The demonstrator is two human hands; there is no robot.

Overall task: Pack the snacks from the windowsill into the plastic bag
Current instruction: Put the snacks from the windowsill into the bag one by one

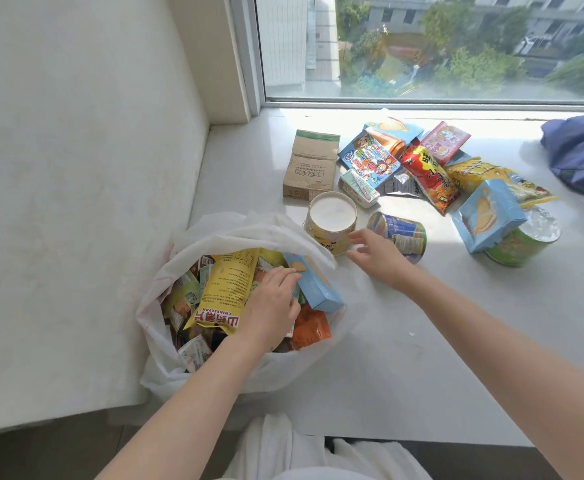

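Observation:
A white plastic bag (166, 368) stands open on the windowsill (404, 341), full of snack packets, among them a yellow chip bag (226, 292) and a light blue biscuit box (318, 285). My left hand (273, 303) rests inside the bag on the packets, fingers touching the blue box. My right hand (377, 252) is open, fingers spread, between a yellow tub with a white lid (332, 220) and a blue can lying on its side (399, 235). It holds nothing.
Farther right on the sill lie a brown paper pouch (311, 164), several colourful packets (422, 171), another blue box (487, 216) atop a green can (515, 247), and a dark blue backpack (581, 150). A wall rises on the left, the window behind.

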